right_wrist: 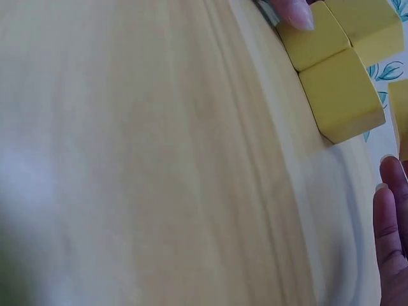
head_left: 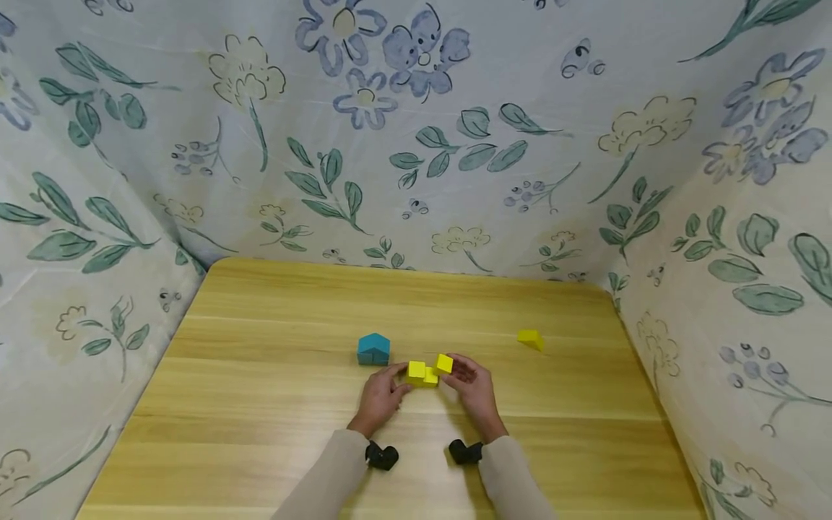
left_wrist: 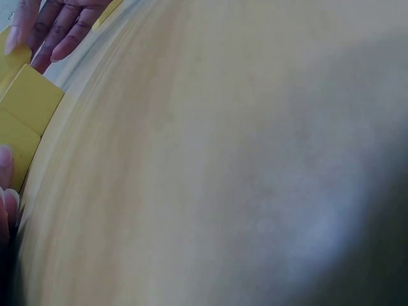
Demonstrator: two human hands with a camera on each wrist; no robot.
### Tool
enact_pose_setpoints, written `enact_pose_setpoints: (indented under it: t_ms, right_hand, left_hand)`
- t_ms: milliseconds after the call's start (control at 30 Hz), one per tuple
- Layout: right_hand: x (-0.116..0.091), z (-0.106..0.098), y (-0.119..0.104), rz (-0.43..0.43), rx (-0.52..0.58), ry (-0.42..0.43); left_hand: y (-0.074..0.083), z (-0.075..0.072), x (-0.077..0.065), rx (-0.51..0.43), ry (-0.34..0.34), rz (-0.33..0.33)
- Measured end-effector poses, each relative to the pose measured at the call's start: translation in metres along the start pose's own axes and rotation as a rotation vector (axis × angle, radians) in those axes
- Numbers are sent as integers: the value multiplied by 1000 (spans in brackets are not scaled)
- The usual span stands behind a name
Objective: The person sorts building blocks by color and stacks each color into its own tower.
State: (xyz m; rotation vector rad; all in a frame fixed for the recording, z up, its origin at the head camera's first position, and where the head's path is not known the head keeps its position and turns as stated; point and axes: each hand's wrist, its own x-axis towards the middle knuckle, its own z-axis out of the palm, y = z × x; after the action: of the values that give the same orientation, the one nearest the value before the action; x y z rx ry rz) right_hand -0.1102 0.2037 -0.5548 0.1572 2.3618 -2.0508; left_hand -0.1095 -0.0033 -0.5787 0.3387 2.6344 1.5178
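Two yellow cubes sit side by side on the table, the right lower cube point(right_wrist: 341, 92) against the left lower cube point(right_wrist: 312, 38). An upper yellow cube point(head_left: 416, 371) rests on the left one. My left hand point(head_left: 380, 399) grips the left lower cube, its thumb on the near face and fingers behind. My right hand point(head_left: 477, 390) pinches another yellow cube point(head_left: 445, 363), tilted, just above and to the right of the lower pair. In the left wrist view the fingertips of the right hand point(left_wrist: 70, 22) show beside that held cube point(left_wrist: 13, 54).
Blue blocks point(head_left: 373, 349) with a pointed top stand left of the yellow cubes. A yellow wedge-shaped block point(head_left: 530, 339) lies farther right on the wooden table point(head_left: 273, 318). Floral cloth point(head_left: 455, 217) hangs behind the table and along both sides.
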Motion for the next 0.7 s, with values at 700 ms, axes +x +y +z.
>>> enact_pose_setpoints:
  t_ms: [700]
  right_hand:
    - [-14, 5, -35, -46, -45, -154]
  left_hand:
    - [-5, 2, 1, -6, 13, 34]
